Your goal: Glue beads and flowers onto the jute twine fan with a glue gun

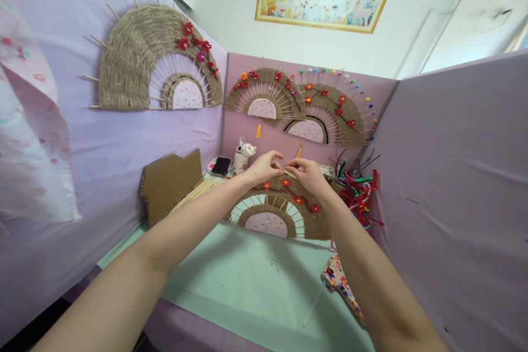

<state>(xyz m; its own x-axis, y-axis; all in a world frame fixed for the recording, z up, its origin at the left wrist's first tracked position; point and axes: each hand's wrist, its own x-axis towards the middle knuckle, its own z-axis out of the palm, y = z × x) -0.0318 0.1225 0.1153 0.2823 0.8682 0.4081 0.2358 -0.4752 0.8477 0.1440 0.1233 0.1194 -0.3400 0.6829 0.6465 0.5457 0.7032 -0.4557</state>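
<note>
A woven twine fan [243,206] with red flowers and a pale, pink-dotted half-round centre stands upright on the table. Just above its top edge, my left hand [266,166] has thumb and fingers curled in a pinch. My right hand [307,174] pinches close beside it, the fingertips of both hands nearly meeting. Whatever lies between the fingertips is too small to make out. Red flowers [286,182] with yellow centres sit on the fan's upper right, below my right hand.
Cardboard pieces [171,184] and thin sticks [198,192] stand at left, near a phone [221,165] and a white animal-shaped jar [243,157]. Red pipe cleaners [363,198] cluster at right. A glue gun [340,286] with colourful patterning lies by my right forearm. Finished fans [136,55] hang on the partitions.
</note>
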